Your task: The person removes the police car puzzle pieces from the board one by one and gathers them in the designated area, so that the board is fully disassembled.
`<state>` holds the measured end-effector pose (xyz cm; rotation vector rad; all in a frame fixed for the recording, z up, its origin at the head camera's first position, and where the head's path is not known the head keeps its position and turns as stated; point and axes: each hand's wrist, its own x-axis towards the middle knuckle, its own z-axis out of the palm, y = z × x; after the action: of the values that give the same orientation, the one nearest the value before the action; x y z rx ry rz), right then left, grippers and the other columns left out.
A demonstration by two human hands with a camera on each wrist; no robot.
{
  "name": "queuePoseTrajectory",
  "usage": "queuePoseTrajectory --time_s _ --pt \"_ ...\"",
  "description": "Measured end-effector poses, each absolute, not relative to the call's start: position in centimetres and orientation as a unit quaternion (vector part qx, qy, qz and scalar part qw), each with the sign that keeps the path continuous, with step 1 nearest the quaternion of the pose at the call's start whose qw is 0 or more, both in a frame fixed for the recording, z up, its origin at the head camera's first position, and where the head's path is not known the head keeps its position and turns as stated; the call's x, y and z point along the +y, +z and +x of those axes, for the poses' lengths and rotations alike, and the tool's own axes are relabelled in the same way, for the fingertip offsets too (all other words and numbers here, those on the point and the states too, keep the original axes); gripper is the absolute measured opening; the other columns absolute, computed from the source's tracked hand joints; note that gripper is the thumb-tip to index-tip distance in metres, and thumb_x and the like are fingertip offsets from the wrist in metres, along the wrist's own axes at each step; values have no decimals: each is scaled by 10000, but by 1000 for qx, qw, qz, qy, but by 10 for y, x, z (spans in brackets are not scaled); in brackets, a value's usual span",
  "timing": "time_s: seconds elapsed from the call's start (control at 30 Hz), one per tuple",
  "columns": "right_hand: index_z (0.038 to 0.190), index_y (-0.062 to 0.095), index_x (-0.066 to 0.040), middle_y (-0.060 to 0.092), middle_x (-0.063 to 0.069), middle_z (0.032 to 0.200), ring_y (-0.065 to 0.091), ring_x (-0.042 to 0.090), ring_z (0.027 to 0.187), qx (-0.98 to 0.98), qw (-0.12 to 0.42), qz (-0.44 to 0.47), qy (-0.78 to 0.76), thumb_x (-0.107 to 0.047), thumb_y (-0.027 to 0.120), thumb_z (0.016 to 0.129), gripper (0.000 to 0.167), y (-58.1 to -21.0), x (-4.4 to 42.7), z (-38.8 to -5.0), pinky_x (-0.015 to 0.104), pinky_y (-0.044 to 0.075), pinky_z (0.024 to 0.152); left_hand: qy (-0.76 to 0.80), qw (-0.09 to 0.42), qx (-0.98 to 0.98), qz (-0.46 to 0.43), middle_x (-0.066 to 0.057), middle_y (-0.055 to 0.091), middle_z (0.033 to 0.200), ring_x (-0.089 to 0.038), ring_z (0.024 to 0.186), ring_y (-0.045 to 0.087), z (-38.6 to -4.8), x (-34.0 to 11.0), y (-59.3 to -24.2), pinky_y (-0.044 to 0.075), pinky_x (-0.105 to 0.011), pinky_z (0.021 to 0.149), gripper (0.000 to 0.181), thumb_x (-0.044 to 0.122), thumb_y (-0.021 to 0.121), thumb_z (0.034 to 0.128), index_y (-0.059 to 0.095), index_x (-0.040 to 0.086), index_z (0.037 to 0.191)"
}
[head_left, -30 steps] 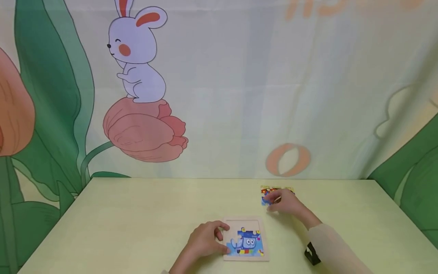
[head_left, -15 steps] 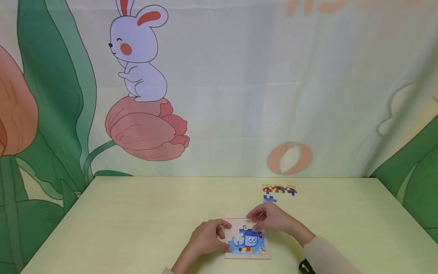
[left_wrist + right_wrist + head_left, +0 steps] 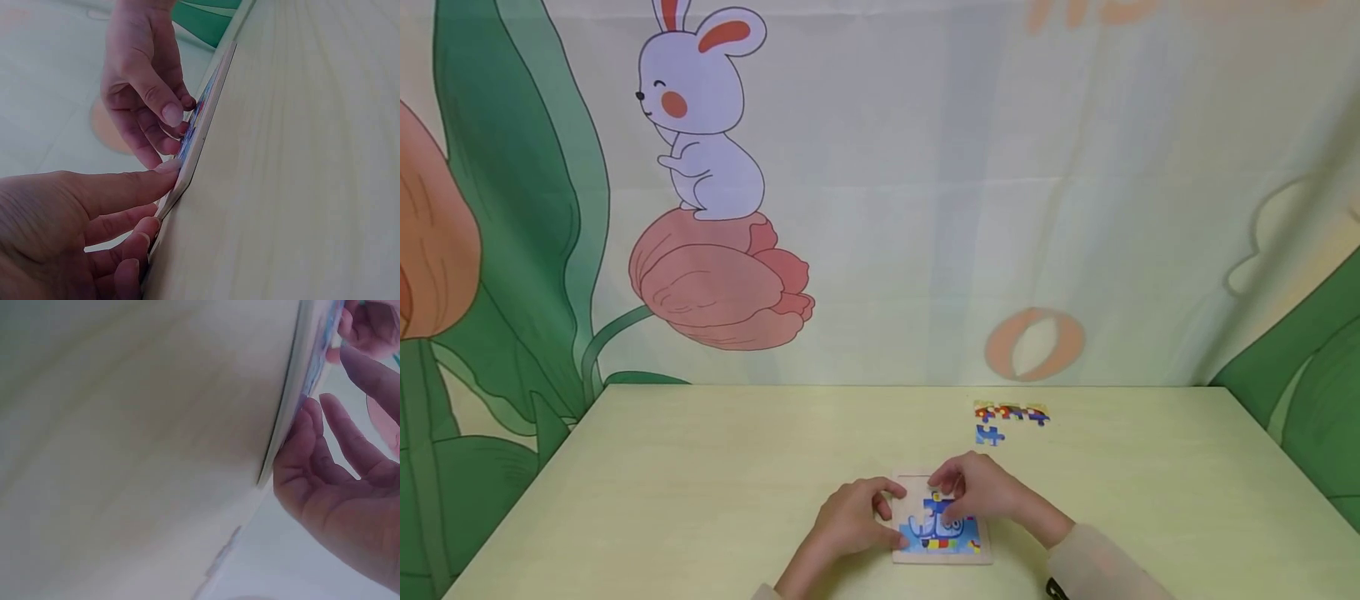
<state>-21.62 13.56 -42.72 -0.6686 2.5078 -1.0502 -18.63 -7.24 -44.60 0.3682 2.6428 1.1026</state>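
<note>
A square wooden puzzle board (image 3: pixel 943 560) lies near the table's front, partly filled with blue pieces showing a cartoon face. My left hand (image 3: pixel 852 518) grips its left side; in the left wrist view the left hand (image 3: pixel 81 219) has its thumb on the top face and bent fingers at the edge. Over the board's upper right, my right hand (image 3: pixel 985 487) has bent fingers, thumb apart from the index finger. In the right wrist view some fingertips of the right hand (image 3: pixel 350 481) meet the board's edge (image 3: pixel 284 412). Whether they hold a piece is hidden.
Behind the board, a joined strip of red and yellow puzzle pieces (image 3: pixel 1011 412) lies on the table (image 3: pixel 700 483), with a blue piece (image 3: pixel 988 435) just in front of it. A printed curtain (image 3: pixel 880 208) hangs behind the table.
My right hand has moved from the loose pieces, forward and left, to over the board, uncovering the strip and the blue piece. My left hand has stayed at the board's left side.
</note>
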Motion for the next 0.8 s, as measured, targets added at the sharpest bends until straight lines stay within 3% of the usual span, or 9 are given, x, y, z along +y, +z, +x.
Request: queuePoseTrajectory --time_s 0.23,0.8 --pt "968 634 -24 558 -4 803 486 150 757 907 146 -238 -314 -64 783 678 329 -425 124 -205 310 435 706 380 128 907 127 46 526 702 -150 642 452 -186 -73 -445 317 -290 604 470 275 831 629 633 156 1038" --pt "817 582 -95 496 -8 747 441 156 730 913 134 -237 -304 -39 786 668 260 -424 120 -202 292 362 662 379 125 907 134 50 529 705 -145 639 451 -184 -73 -443 318 -288 604 464 253 833 628 637 149 1037"
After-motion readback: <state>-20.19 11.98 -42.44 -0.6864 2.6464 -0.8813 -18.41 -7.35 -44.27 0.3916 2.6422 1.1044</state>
